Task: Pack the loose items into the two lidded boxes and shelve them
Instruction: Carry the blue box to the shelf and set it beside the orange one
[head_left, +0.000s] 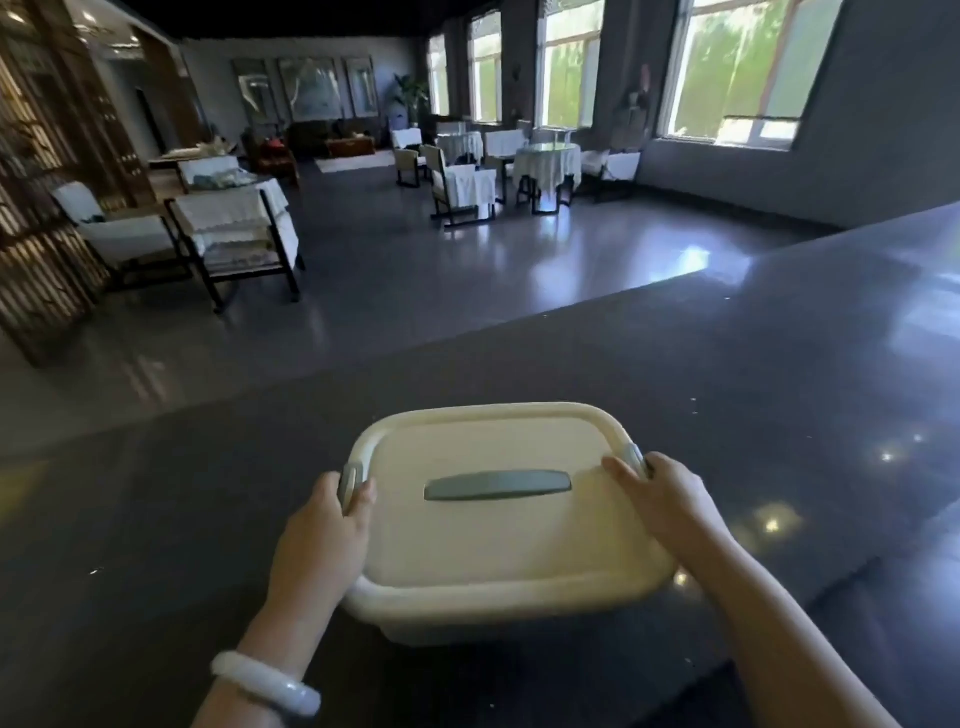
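Head view: a cream, round-cornered plastic lidded box (498, 540) with a flat grey lid handle (497, 486) sits on the dark polished worktop (727, 389), lower centre of the frame. The left hand (322, 535), a white bangle (265, 683) on its wrist, and the right hand (665, 499) each grip one end of the box, fingers curled round its grey side clips.

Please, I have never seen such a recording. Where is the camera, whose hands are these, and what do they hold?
There is no machine here. One camera is worn on a person's head and looks forward and down, so both arms coming from below belong to that person. A cream box with its lid on sits on a dark counter. The lid has a grey handle. The left hand, with a white bracelet on its wrist, grips the left clip of the box. The right hand grips the right clip.
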